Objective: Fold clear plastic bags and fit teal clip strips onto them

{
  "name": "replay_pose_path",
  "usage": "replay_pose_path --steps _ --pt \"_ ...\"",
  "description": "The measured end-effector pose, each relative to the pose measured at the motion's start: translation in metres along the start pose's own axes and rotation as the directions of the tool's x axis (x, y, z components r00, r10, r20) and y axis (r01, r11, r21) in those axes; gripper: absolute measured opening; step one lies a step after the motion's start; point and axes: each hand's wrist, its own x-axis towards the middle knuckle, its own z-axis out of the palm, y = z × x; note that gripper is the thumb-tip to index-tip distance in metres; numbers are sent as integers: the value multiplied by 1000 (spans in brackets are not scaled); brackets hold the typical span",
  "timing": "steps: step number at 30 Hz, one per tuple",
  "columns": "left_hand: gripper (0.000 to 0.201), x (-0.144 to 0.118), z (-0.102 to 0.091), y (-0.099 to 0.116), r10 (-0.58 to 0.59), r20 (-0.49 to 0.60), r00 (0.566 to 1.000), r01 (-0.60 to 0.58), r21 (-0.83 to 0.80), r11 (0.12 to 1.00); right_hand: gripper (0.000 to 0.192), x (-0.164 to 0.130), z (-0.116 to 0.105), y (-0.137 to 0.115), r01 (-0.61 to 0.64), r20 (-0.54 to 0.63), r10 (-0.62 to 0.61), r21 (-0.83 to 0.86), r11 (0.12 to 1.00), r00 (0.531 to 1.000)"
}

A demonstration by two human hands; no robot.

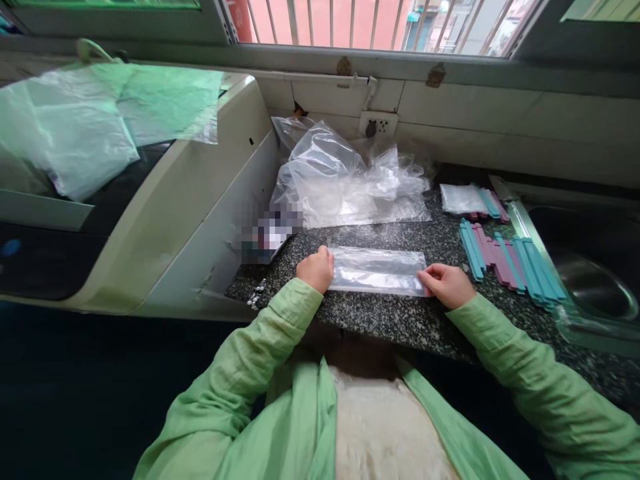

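Note:
A clear plastic bag (377, 270) lies stretched flat and sideways over the speckled dark countertop (380, 317). Its left end is pinched in my left hand (316, 269), which is closed. My right hand (447, 283) grips the other end between thumb and fingers. Just behind the bag sits a heap of crumpled clear plastic bags (345, 183). To the right of my right hand lie several teal bag sealing clips (537, 270) and mauve bag sealing clips (505, 263), side by side in a row.
A small filled plastic packet (461, 199) lies behind the clips. At far right is a sink (595, 283). A beige machine (200, 173) with plastic sheets (90, 130) on top stands left. A blurred-out item (273, 233) rests beside it. A wall socket (379, 125) is behind.

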Motion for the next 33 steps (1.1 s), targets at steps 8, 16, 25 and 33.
replay_pose_path --steps 8,16,25,33 --pt "28 1 9 2 -10 -39 999 13 71 997 26 0 1 -6 -24 -43 13 -276 961 999" --pt "28 1 8 3 -16 -36 999 19 84 996 27 3 -1 -13 -41 -19 37 -414 909 999" --pt "39 -2 11 -1 -3 -146 989 16 89 996 29 2 -7 -20 -79 45 110 -446 892 993" --pt "25 -16 22 5 612 -353 708 -646 29 763 29 3 -8 -19 -79 58 117 -452 889 991"
